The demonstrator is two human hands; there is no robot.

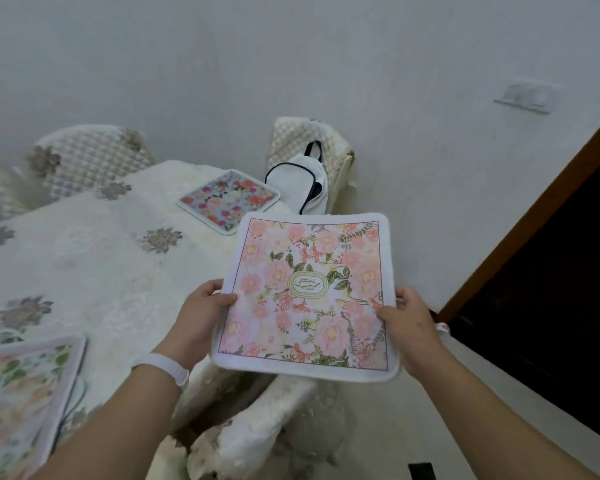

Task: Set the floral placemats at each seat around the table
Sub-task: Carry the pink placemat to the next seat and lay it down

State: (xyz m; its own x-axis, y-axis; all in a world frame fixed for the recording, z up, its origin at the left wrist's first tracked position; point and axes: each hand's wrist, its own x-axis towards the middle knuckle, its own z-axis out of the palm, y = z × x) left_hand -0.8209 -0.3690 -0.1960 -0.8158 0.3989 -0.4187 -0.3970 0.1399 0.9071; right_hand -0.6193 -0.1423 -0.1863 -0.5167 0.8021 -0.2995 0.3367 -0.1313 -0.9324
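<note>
I hold a pink floral placemat point(309, 292) with a white border and a gold oval emblem, flat in the air past the table's right edge. My left hand point(201, 313) grips its left side and my right hand point(407, 327) grips its right side. A blue floral placemat point(229, 199) lies on the table's far right corner. Another floral placemat point(21, 393), blurred, lies at the near left. The table point(94, 258) wears a white cloth with grey flower patches.
A quilted chair point(305, 143) at the far right carries a white backpack point(302, 185). Another quilted chair point(90, 157) stands at the far left. A white-covered chair point(257, 420) sits below the held placemat. A dark doorway with a brown frame point(534, 216) is on the right.
</note>
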